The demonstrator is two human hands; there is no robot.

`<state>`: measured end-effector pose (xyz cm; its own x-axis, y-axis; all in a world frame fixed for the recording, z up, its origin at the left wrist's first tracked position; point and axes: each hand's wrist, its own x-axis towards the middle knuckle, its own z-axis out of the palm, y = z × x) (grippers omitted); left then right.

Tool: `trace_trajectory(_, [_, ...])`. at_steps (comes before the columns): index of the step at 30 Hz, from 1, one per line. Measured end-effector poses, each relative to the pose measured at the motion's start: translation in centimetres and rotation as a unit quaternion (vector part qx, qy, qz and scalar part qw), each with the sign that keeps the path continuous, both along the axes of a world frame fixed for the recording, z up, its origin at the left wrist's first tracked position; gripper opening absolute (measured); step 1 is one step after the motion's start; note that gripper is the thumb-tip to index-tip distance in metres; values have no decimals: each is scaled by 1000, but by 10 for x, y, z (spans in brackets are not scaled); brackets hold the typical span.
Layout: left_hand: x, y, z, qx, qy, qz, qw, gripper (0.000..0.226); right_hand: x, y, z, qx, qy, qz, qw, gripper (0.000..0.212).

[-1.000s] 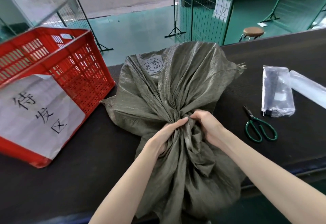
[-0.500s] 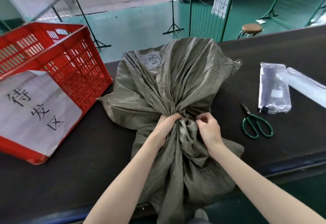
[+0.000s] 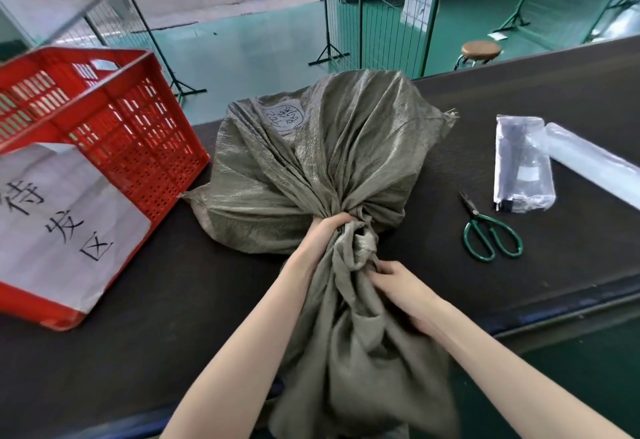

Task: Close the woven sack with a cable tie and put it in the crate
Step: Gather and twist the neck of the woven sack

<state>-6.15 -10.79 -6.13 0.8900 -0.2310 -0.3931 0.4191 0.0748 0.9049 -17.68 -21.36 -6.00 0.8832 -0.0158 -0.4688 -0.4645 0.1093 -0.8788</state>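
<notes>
A grey-green woven sack lies on the dark table, its full body toward the far edge and its loose mouth hanging over the near edge. My left hand is clenched around the gathered neck. My right hand grips the cloth just below that, nearer to me. A red plastic crate stands at the left with a white paper sign on its front. A clear bag of black cable ties lies to the right of the sack. No tie is around the neck.
Green-handled scissors lie between the sack and the bag of ties. A clear plastic roll rests at the far right. Beyond the table are wire fence panels and a round stool on a green floor.
My right hand has slid down the neck toward me and taken a lower hold. My left hand stays clenched on the gather. The neck looks tighter.
</notes>
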Motion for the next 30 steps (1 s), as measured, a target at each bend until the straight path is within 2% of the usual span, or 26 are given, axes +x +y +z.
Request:
trace_trajectory(2, [-1,-1,1,-7,19,-12,1000,29,-2,1,4,-92,-74,6,993,18])
trace_trajectory(4, [-1,-2,1,-5,46,-5,999,39,0,2,11,-145,-122,12,982,19])
trace_trajectory(7, [2,-2,0,59,49,-6,997,49,-2,8,23,-210,-160,36,964,8])
trace_trajectory(9, [2,0,0,68,67,-22,995,67,-2,13,27,-261,-185,48,946,22])
trace_trajectory(10, [3,2,-1,66,79,-35,994,65,-2,15,30,-278,-192,48,940,28])
trace_trajectory(13, [2,8,4,56,113,-115,985,22,0,16,31,-308,-195,63,929,37])
trace_trajectory(16, [-3,14,15,38,140,-148,978,36,1,18,35,-335,-214,101,912,40])
trace_trajectory(22, [-10,17,20,-117,187,-108,969,49,5,10,39,-426,-246,205,846,45])
trace_trajectory(25, [-16,12,19,-163,174,-143,961,68,2,5,39,-452,-249,226,826,49])
trace_trajectory(28, [-16,9,13,-173,203,-167,949,58,-2,2,35,-447,-253,241,824,51])
trace_trajectory(30, [-16,8,14,-113,201,-178,957,42,-4,-2,32,-422,-248,248,836,50])
